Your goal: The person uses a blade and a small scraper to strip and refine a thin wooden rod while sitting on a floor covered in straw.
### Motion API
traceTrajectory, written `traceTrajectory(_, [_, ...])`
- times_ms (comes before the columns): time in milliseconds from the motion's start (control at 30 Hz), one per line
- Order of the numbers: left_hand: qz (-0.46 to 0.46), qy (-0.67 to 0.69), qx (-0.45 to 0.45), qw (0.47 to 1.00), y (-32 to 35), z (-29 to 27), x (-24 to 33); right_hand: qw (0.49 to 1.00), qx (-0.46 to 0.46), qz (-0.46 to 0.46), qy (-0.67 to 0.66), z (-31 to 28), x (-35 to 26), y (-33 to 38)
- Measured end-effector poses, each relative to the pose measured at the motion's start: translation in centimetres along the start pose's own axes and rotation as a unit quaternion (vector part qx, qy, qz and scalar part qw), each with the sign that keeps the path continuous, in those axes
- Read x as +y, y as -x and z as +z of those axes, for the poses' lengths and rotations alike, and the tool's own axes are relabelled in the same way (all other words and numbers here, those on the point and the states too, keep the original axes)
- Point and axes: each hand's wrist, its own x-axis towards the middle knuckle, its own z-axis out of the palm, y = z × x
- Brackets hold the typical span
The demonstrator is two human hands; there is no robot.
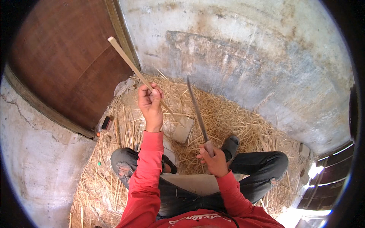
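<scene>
My left hand (151,106) is closed around a pale split strip, perhaps bamboo or wood (127,58). The strip slants from the upper left down past my fingers to a thin end above the straw. Lower and to the right, my right hand (213,161) grips the handle of a long, narrow, dark-bladed knife (196,104). Its blade points up and away, slightly to the left. Knife and strip are apart, with a gap of straw-covered floor between them. Below the gap a pale flat block (183,130) lies in the straw.
Loose straw and shavings (243,119) cover the floor around my bent legs and dark shoes. A stained wall (243,53) stands ahead, and a brown door panel (72,60) at the left. A small black object (106,122) lies by the door frame. Bricks (304,150) sit at the right.
</scene>
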Motion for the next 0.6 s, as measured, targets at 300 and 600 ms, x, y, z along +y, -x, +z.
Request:
traceTrajectory(300, [-0.031, -0.026, -0.003, 0.999, 0.5, -0.1, -1.0, 0.992, -0.07, 0.044, -0.093, 3.3, 0.1, 2.0])
traceTrajectory(600, [0.04, -0.037, 0.036, 0.998, -0.3, -0.2, 0.1, 0.987, -0.116, 0.086, -0.076, 2.3, -1.0, 3.1])
